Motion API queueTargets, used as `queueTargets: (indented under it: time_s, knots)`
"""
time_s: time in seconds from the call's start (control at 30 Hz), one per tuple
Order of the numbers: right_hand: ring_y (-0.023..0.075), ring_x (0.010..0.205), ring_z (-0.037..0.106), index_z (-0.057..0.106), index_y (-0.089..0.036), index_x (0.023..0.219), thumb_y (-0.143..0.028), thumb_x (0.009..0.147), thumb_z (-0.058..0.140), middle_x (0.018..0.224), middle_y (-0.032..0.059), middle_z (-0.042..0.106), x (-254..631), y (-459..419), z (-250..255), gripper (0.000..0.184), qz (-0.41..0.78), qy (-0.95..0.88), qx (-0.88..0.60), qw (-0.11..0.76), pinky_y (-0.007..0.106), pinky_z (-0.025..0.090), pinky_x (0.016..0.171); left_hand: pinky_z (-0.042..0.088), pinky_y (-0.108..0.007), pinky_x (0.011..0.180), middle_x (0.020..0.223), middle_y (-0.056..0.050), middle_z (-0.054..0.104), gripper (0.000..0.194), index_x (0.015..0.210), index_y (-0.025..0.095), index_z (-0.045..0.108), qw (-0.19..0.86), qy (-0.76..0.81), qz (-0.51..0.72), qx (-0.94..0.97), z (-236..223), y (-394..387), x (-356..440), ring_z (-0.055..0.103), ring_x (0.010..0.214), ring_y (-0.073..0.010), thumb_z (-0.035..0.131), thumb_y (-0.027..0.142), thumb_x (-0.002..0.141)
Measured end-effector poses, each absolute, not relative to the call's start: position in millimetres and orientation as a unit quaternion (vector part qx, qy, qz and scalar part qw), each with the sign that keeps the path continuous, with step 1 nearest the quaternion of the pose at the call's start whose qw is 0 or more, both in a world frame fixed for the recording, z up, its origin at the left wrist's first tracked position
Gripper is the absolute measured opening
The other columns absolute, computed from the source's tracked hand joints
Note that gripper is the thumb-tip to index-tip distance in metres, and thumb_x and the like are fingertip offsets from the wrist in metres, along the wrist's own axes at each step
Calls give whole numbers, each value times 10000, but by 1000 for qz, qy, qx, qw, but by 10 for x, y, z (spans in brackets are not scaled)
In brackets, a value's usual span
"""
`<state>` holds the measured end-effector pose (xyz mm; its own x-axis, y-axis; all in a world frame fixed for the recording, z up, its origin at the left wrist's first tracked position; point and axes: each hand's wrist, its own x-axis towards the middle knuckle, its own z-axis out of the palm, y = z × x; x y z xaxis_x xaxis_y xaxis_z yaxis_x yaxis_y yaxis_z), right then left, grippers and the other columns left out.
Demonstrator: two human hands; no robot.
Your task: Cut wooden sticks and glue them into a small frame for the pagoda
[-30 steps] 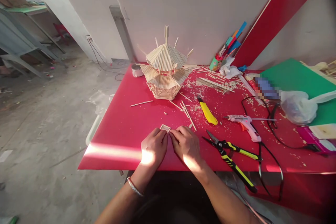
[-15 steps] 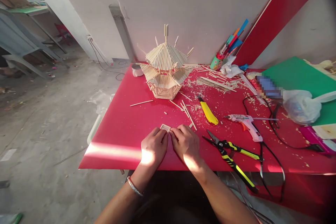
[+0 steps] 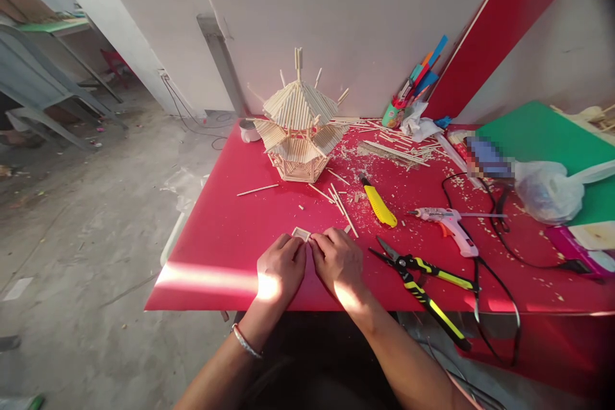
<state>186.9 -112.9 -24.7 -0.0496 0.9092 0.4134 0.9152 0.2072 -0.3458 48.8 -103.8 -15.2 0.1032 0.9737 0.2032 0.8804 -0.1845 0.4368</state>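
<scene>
Between the fingertips of both hands is a small frame of pale wooden sticks (image 3: 302,232), close above the red tabletop near its front edge. My left hand (image 3: 282,269) pinches its near left side, fingers closed. On the right, my right hand (image 3: 337,264) has its fingers closed at the frame's right corner. The fingers hide the frame's near part. Beyond the hands stands a pavilion model (image 3: 300,122) built of pale sticks, with two tiers of roof. A few loose sticks (image 3: 342,208) lie between the model and my right hand.
Right of my hands are a yellow utility knife (image 3: 379,204), open pruning shears (image 3: 408,266) and a pink glue gun (image 3: 446,227) with its black cord. Stick offcuts and shavings (image 3: 384,154) litter the back. A green container of pens (image 3: 394,114) stands by the wall, a plastic bag (image 3: 550,192) far right.
The whole view has shifted slightly. Both hands keep the same pinch on the small stick frame, and nothing on the table has visibly moved.
</scene>
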Motion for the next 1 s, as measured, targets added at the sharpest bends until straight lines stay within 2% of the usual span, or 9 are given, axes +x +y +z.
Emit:
queueTargets:
  time_s: [0.33,0.43,0.53,0.63,0.7,0.8,1.0]
  knots:
    - [144,728,556,723,-232,871,-266,961,547,745,18,623,1899,-1172,-211,201,-12,-728,-609,314,264,346,661,345,-217,569,763,1,652,189,779,228,723,101,639,224,729,-131,-1045,498,581,648,-106,577,249,897]
    - [141,740,578,733,-228,903,-267,967,531,774,24,655,2142,-1234,-79,215,-39,-714,-611,340,252,381,694,340,-217,561,797,-2,655,193,815,234,724,108,635,210,735,-86,-1030,517,582,657,-108,570,295,914]
    - [165,802,605,741,-214,954,-292,961,529,856,49,693,2679,-1327,77,226,-96,-653,-673,336,261,412,726,326,-222,560,859,-15,665,229,848,238,719,108,629,192,746,-47,-1005,552,602,724,-126,526,315,944]
    - [237,868,605,737,-199,1042,-361,942,525,939,106,689,3371,-1456,173,285,-160,-547,-784,246,315,415,709,311,-233,560,909,-26,672,250,865,240,714,100,635,173,746,-25,-986,594,609,771,-142,491,300,961]
    - [277,873,601,712,-162,1130,-336,904,537,943,145,675,3768,-1518,169,335,-176,-494,-836,159,343,408,702,311,-237,563,930,-28,676,246,882,240,713,98,640,164,744,-9,-983,616,612,786,-147,487,291,964]
    - [275,849,618,663,-117,1212,-272,838,560,966,162,681,4106,-1501,81,418,-114,-498,-857,72,336,402,679,328,-235,576,965,-26,681,235,918,240,712,98,645,151,743,32,-990,635,622,811,-150,487,289,967]
    - [266,768,643,725,-135,1037,-291,832,525,849,160,691,4156,-1305,-7,326,-14,-492,-870,26,321,374,596,311,-245,547,968,-38,670,271,942,233,703,76,635,76,765,105,-980,660,629,803,-157,440,279,986]
